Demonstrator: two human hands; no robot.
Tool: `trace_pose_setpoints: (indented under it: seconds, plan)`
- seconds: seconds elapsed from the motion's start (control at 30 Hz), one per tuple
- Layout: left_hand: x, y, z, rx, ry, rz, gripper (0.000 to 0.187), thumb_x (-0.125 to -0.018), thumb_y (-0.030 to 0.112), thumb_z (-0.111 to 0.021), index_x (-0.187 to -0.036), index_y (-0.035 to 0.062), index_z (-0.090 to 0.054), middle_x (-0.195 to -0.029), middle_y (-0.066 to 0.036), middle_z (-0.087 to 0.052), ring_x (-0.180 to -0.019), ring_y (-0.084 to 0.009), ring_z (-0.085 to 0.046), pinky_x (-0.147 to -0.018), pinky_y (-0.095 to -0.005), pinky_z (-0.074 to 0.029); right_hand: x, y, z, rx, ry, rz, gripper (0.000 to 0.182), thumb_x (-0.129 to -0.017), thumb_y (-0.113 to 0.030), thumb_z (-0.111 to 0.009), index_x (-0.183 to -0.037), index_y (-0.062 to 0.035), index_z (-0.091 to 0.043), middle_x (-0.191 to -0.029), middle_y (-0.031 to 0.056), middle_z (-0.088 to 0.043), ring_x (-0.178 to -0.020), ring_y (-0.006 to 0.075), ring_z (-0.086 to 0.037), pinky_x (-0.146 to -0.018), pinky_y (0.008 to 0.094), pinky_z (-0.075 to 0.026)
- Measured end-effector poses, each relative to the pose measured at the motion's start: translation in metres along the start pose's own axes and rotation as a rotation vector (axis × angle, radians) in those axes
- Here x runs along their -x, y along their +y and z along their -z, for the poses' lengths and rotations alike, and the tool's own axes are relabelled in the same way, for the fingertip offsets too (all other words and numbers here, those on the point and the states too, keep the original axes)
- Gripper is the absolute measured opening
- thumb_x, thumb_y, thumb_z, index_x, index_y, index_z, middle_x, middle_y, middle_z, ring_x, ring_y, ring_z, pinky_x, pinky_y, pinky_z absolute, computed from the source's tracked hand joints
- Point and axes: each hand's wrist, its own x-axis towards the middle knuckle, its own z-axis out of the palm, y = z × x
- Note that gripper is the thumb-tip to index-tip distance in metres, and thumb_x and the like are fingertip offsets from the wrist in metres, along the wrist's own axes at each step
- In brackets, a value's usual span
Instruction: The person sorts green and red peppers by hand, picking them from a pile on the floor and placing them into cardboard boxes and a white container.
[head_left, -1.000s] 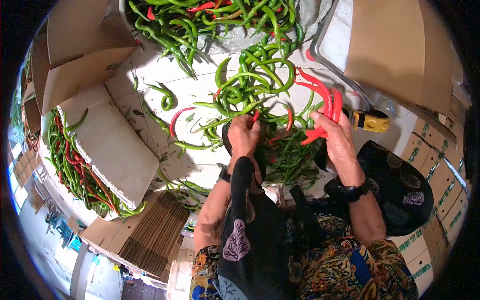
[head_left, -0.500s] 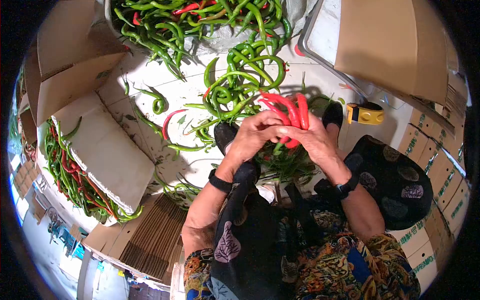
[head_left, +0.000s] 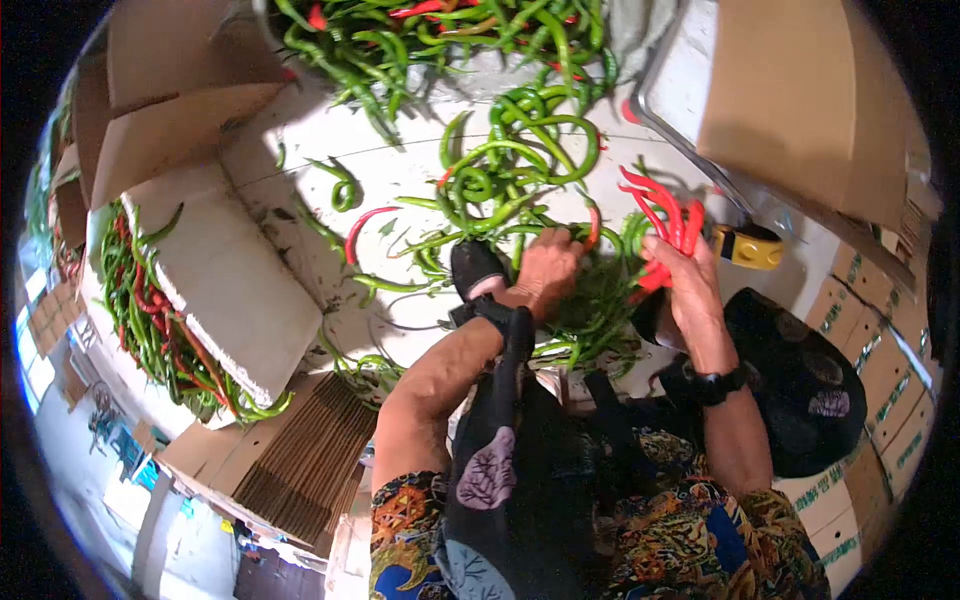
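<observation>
My right hand (head_left: 688, 270) is closed around a bunch of red chili peppers (head_left: 672, 215), their tips fanned upward above the thumb. My left hand (head_left: 548, 268) is down at the loose green chili peppers (head_left: 490, 190) on the floor, fingers curled and pressed together. Right beside its fingertips is a red chili pepper (head_left: 593, 225); whether the fingers grip it is hidden. Below and between the hands lies a heap of green stems and peppers (head_left: 600, 310). Another curved red chili pepper (head_left: 362, 232) lies farther left.
A large pile of mostly green chili peppers (head_left: 450, 40) sits at the top on grey sheeting. At left stands a white foam box (head_left: 235, 290) with peppers beside it. Cardboard boxes (head_left: 800, 100) flank both sides. A yellow-and-black object (head_left: 750, 247) lies right of my hand.
My hands have separated. The left has come off the red bunch and moved down to the floor peppers; the right has shifted rightward, keeping the bunch. The view has turned slightly.
</observation>
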Motion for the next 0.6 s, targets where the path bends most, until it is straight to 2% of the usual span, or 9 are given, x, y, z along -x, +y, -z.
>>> trace_pose_setpoints:
  seconds: [0.17,0.2,0.27,0.33,0.43,0.47,0.5,0.53,0.6]
  plan:
    - [0.008,0.02,0.058,0.76,0.138,0.059,0.02,-0.083,0.016,-0.068,-0.094,0.0008,-0.064,-0.081,-0.013,-0.06,-0.073,-0.0297,-0.06,-0.065,-0.0382,-0.048,0.002,0.004,0.003,0.021,-0.048,0.086,0.039,-0.084,-0.014,-0.069,-0.118,-0.0046,-0.054,-0.098,0.0017,-0.06,-0.085,0.0111,-0.055,-0.077,0.0268,-0.045]
    - [0.007,0.025,0.069,0.754,0.121,0.061,0.018,-0.083,0.016,-0.067,-0.094,0.0013,-0.064,-0.082,-0.014,-0.06,-0.077,-0.0307,-0.061,-0.068,-0.0383,-0.049,0.004,0.003,-0.004,0.018,-0.097,0.082,0.038,-0.084,-0.014,-0.069,-0.118,-0.0045,-0.055,-0.098,0.0015,-0.06,-0.086,0.0108,-0.055,-0.077,0.0266,-0.045]
    - [-0.001,0.037,0.072,0.73,0.305,-0.197,0.018,-0.082,0.017,-0.067,-0.093,0.0029,-0.065,-0.081,-0.013,-0.06,-0.078,-0.032,-0.06,-0.071,-0.0396,-0.049,0.007,0.003,-0.016,0.019,-0.196,0.075,0.038,-0.083,-0.015,-0.07,-0.117,-0.0045,-0.056,-0.099,0.0012,-0.06,-0.088,0.0102,-0.055,-0.078,0.026,-0.045]
    - [-0.004,0.049,0.081,0.503,0.202,-0.321,0.017,-0.081,0.017,-0.065,-0.093,0.0046,-0.066,-0.082,-0.012,-0.059,-0.079,-0.0329,-0.059,-0.075,-0.0412,-0.05,0.012,0.001,-0.027,0.026,-0.184,-0.003,0.038,-0.083,-0.012,-0.068,-0.118,-0.0032,-0.056,-0.103,0.0026,-0.061,-0.091,0.0104,-0.055,-0.084,0.0263,-0.043]
    - [0.004,0.03,0.101,0.447,0.109,-0.288,0.022,-0.08,0.014,-0.061,-0.101,0.0078,-0.065,-0.089,-0.014,-0.06,-0.083,-0.0319,-0.059,-0.077,-0.0423,-0.05,0.018,-0.018,-0.039,-0.067,-0.241,0.072,0.041,-0.083,-0.01,-0.067,-0.121,-0.0023,-0.054,-0.103,0.0028,-0.061,-0.092,0.0107,-0.056,-0.085,0.0272,-0.043]
    - [0.013,-0.001,0.094,0.27,0.302,-0.353,0.025,-0.08,0.012,-0.061,-0.104,0.0084,-0.063,-0.089,-0.012,-0.062,-0.082,-0.0275,-0.061,-0.072,-0.0388,-0.051,0.018,-0.023,-0.031,-0.039,-0.242,0.042,0.042,-0.083,-0.009,-0.066,-0.122,-0.002,-0.053,-0.103,0.0029,-0.061,-0.093,0.0111,-0.056,-0.086,0.0275,-0.044]
    - [0.029,-0.009,0.106,0.482,0.548,0.079,0.031,-0.077,0.005,-0.064,-0.109,0.0072,-0.061,-0.092,-0.01,-0.063,-0.081,-0.0232,-0.062,-0.07,-0.0362,-0.051,0.016,-0.021,-0.022,-0.059,-0.27,-0.003,0.041,-0.083,-0.009,-0.066,-0.122,-0.0013,-0.053,-0.105,0.0039,-0.062,-0.092,0.0131,-0.058,-0.086,0.0291,-0.044]
    - [0.041,-0.031,0.124,0.399,0.545,0.352,0.04,-0.076,-0.001,-0.066,-0.114,0.0054,-0.058,-0.097,-0.012,-0.062,-0.082,-0.0222,-0.061,-0.072,-0.0364,-0.05,0.017,-0.026,-0.023,-0.132,-0.289,-0.023,0.04,-0.083,-0.009,-0.065,-0.121,-0.0014,-0.054,-0.101,0.0049,-0.063,-0.09,0.0149,-0.058,-0.085,0.0305,-0.045]
    - [0.071,-0.11,0.129,-0.328,0.68,0.508,0.047,-0.079,0.003,-0.068,-0.123,0.0023,-0.051,-0.112,-0.014,-0.059,-0.1,-0.0286,-0.055,-0.087,-0.0406,-0.047,0.019,-0.034,-0.02,-0.244,-0.413,-0.032,0.041,-0.082,-0.008,-0.064,-0.12,-0.0014,-0.054,-0.097,0.0063,-0.064,-0.087,0.016,-0.058,-0.084,0.031,-0.045]
